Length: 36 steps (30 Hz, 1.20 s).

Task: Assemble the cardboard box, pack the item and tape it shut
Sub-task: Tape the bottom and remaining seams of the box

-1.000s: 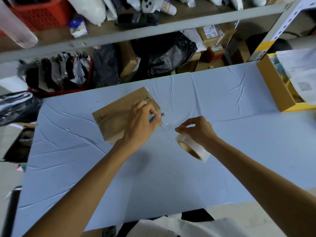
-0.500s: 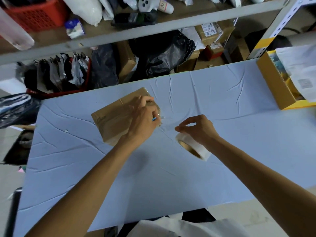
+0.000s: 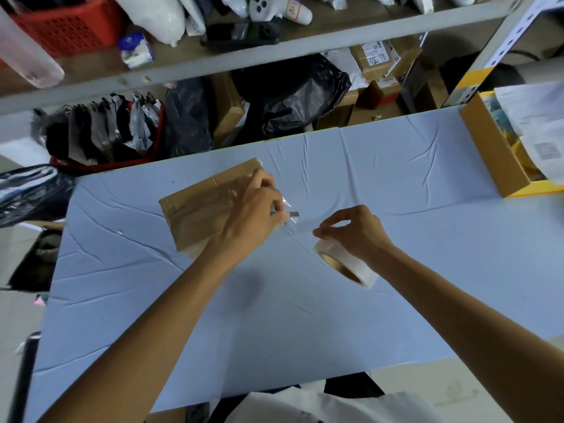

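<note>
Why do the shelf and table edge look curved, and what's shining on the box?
Head view: wide-angle lens bows the shelf rail and table edge; clear tape on the cardboard box catches glare; soft shadow under the left forearm.

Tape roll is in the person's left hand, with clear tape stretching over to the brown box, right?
Not quite. The head view shows the tape roll in the right hand, not the left. The rest holds: clear tape stretches from it to the brown box, where the left hand holds a small cutter.
</note>
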Each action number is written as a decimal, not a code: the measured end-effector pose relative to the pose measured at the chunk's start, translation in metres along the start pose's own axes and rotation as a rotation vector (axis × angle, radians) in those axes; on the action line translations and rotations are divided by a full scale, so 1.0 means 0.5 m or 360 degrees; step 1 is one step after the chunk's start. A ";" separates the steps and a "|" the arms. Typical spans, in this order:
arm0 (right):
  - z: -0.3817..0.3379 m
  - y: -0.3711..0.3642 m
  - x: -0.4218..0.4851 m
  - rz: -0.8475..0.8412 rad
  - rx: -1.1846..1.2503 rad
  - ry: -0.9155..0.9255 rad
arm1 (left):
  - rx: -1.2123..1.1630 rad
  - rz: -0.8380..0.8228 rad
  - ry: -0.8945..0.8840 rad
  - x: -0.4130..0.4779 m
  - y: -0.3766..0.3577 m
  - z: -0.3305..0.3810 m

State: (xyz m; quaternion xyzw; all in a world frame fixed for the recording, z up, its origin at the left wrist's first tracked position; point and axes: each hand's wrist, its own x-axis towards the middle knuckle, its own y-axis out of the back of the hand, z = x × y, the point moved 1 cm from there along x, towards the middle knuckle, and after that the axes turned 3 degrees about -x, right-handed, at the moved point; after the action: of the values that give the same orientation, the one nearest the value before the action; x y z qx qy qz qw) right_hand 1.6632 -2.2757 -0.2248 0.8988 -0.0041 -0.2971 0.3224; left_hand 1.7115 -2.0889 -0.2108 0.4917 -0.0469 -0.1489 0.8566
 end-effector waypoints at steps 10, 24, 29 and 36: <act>-0.009 0.004 -0.001 0.0013 0.0021 0.0034 | -0.0318 0.0273 -0.0205 -0.038 0.034 -0.004; -0.015 -0.006 -0.001 -0.0022 -0.0029 0.0020 | -0.0429 0.0316 -0.0061 -0.016 -0.018 -0.043; -0.014 -0.010 -0.002 -0.0031 -0.0027 0.0015 | -0.0544 0.0242 0.0007 -0.009 -0.026 -0.042; -0.021 -0.016 0.001 -0.0015 -0.0018 0.0021 | -0.0427 0.0206 0.0019 -0.003 -0.036 -0.040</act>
State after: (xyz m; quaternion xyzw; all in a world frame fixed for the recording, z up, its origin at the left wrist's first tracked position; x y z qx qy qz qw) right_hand 1.6676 -2.2632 -0.2234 0.8989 0.0040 -0.2926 0.3261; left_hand 1.7107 -2.0803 -0.2362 0.3696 -0.0531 -0.0954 0.9227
